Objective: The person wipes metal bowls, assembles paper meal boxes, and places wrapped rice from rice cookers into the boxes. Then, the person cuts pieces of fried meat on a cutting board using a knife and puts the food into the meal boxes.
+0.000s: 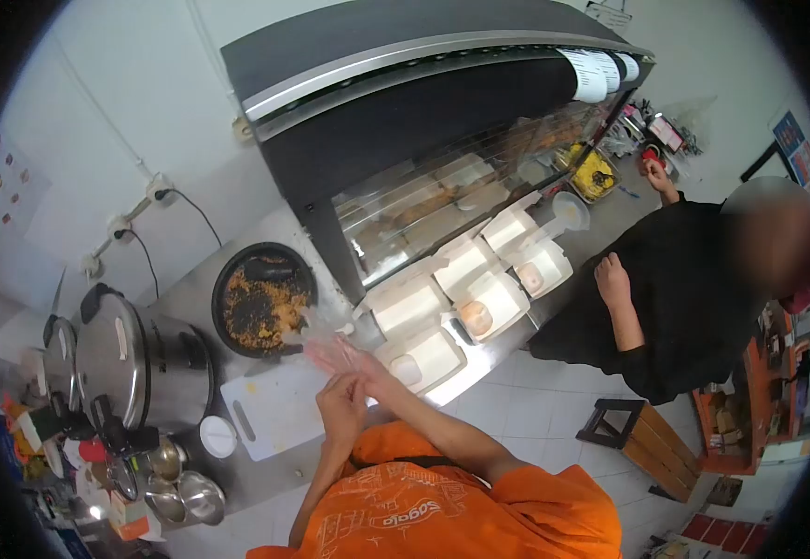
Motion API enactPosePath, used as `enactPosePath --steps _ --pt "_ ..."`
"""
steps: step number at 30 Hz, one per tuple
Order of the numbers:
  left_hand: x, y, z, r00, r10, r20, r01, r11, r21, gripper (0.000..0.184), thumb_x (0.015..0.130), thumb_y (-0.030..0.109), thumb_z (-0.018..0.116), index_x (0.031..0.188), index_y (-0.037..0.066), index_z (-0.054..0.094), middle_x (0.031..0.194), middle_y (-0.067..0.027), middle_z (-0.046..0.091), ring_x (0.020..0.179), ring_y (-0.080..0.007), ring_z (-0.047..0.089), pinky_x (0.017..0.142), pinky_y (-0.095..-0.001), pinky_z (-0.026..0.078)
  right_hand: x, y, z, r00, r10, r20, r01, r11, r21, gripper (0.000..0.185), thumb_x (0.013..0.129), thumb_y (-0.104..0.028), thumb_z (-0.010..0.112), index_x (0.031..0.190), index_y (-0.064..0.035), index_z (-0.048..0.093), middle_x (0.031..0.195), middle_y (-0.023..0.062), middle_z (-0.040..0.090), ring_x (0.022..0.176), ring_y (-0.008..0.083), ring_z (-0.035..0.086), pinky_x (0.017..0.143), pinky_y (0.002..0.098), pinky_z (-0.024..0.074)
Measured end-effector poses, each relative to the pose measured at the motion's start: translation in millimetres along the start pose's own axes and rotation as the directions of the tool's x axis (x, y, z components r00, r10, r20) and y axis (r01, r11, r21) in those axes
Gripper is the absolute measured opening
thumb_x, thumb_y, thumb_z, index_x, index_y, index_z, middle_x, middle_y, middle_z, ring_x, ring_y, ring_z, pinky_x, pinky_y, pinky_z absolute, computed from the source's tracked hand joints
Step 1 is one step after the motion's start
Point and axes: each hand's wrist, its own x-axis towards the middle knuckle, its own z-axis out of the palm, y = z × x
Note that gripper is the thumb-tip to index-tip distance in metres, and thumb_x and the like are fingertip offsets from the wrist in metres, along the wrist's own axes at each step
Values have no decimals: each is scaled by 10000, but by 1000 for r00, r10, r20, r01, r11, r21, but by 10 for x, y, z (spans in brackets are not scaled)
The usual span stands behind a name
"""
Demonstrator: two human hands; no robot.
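Observation:
My right hand (347, 361) is inside a clear plastic glove (319, 337), whose loose end stands out past the fingers toward the black pan. The fingers look stretched out, though the film blurs them. At its wrist, my bare left hand (340, 406) is closed in a pinch on the glove's edge. Just beyond the hands is a round black pan (265, 300) with orange-brown crumbly food. A white cutting board (279, 407) lies left of my left hand. Right of my hands stand open takeaway boxes (423, 365), some with a pale round mound inside.
A heated display case (442, 140) rises behind the boxes. Large pressure cookers (135, 363) and metal bowls (202, 497) stand at left, near a white lid (217, 436). A co-worker in black (675, 289) stands at right, by a tub of yellow food (593, 175). A wooden stool (647, 447) is behind.

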Motion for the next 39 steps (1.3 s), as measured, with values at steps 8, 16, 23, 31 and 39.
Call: enactPosePath --steps 8,16,23,31,39 --pt "-83 49 69 961 -245 131 278 831 -482 96 935 9 704 1004 -47 743 909 -66 722 706 -83 603 583 -234 483 -4 -121 389 986 -129 102 112 981 157 898 951 -766 383 1581 -127 334 1625 111 361 1472 304 364 1202 482 300" --pt "-47 413 80 860 -321 396 494 720 -488 106 939 61 728 1009 -15 752 856 -31 712 640 -64 580 521 -215 453 -153 -471 712 954 -208 217 254 943 -215 1041 889 -891 151 1601 -144 288 1655 138 283 1528 294 246 1214 546 184" --pt "40 493 -65 973 -228 22 229 964 -138 224 1046 146 572 1166 2 696 902 -103 776 782 -127 671 855 -298 518 -38 -997 481 202 -976 78 127 -53 -990 428 875 -384 740 1187 -99 671 1126 114 686 1031 291 661 886 405 523" --pt "-157 -1119 -281 892 -440 -102 446 894 41 302 930 36 692 1229 29 653 1018 -143 724 876 -243 694 745 -338 547 225 -1535 340 212 -731 649 78 -649 -757 289 694 -154 780 960 -137 667 788 35 651 700 259 641 641 394 547" --pt "-1215 -1236 -712 757 -641 -123 651 756 64 449 917 -32 663 1354 5 564 1221 -131 672 976 -184 683 775 -303 548 -81 -1934 66 85 -851 518 -279 -519 -808 178 846 -199 776 963 -133 660 790 51 670 686 246 665 613 391 534"
